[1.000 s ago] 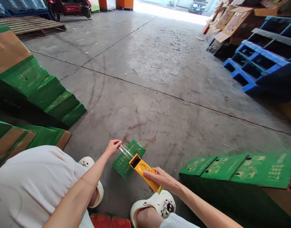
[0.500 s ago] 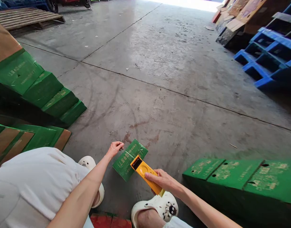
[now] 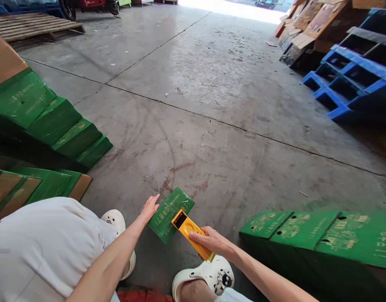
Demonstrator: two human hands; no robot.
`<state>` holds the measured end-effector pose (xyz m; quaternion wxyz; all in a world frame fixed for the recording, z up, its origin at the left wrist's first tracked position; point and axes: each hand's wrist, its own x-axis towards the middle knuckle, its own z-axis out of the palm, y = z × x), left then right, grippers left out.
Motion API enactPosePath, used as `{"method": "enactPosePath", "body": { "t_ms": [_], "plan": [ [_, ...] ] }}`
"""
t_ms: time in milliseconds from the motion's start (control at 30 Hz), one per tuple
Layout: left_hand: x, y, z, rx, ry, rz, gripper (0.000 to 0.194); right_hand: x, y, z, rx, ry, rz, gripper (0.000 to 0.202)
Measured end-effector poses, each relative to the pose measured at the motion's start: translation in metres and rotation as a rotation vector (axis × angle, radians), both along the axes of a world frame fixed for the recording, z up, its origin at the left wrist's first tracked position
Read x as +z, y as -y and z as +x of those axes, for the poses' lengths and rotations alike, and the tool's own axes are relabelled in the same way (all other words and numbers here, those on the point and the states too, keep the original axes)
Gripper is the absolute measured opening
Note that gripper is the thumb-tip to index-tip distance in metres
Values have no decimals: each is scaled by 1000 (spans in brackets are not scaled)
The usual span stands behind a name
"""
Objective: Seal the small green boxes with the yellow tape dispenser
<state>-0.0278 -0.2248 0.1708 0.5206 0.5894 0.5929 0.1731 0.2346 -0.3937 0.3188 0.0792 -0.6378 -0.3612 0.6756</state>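
Observation:
In the head view my right hand grips a yellow handheld device, thumb on top. The device is long and box-shaped, with a dark window at its far end and a round shape on its face; its exact kind is unclear. It overlaps part of a green carton with gold lettering, low in front of me. My left hand is at the carton's left edge, fingers stretched forward and nothing held. Whether it touches the carton I cannot tell.
Green cartons stand on the left and at the lower right. Blue pallets are stacked at right, behind them brown cardboard boxes. A wooden pallet lies at the far left. My white clogs are on the concrete floor.
My left hand has gone from closed fingers to stretched-out fingers and moved slightly left and down. My right hand still holds the yellow device over the carton. The view has shifted slightly.

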Motion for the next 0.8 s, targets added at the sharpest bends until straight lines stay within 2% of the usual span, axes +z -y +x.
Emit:
{"method": "enactPosePath", "body": {
  "t_ms": [67, 133, 200, 300, 333, 400, 467, 567, 633, 700, 800],
  "plan": [
    [2, -1, 4, 22, -8, 19, 43, -2, 0, 0, -2, 21, 7, 76],
    [6, -1, 14, 26, 21, 29, 46, -5, 0, 1, 4, 28, 12, 76],
    [12, 1, 25, -49, 69, 8, 61, -10, 0, 2, 9, 9, 18, 76],
    [21, 8, 35, -271, 74, -49, 98, -12, 0, 1, 3, -7, 29, 76],
    [23, 9, 35, -329, 44, -61, 105, -10, 0, 0, -4, 2, 32, 75],
    [27, 11, 35, -382, -55, -82, 103, -4, 0, -3, -26, 32, 37, 71],
    [30, 14, 34, -371, -188, -58, 90, 4, 0, -6, -40, 36, 36, 67],
    [34, 29, 26, -339, -372, 205, 68, 11, 1, -7, -42, 47, 32, 64],
    [36, 49, 17, -397, -439, 450, 64, 11, 2, -6, -38, 77, 42, 63],
    [38, 75, 9, -497, -502, 603, 74, 7, 0, -5, -26, 97, 54, 63],
    [39, 113, 7, -571, -623, 634, 105, 2, -5, -6, 0, 97, 53, 63]
  ]
}}
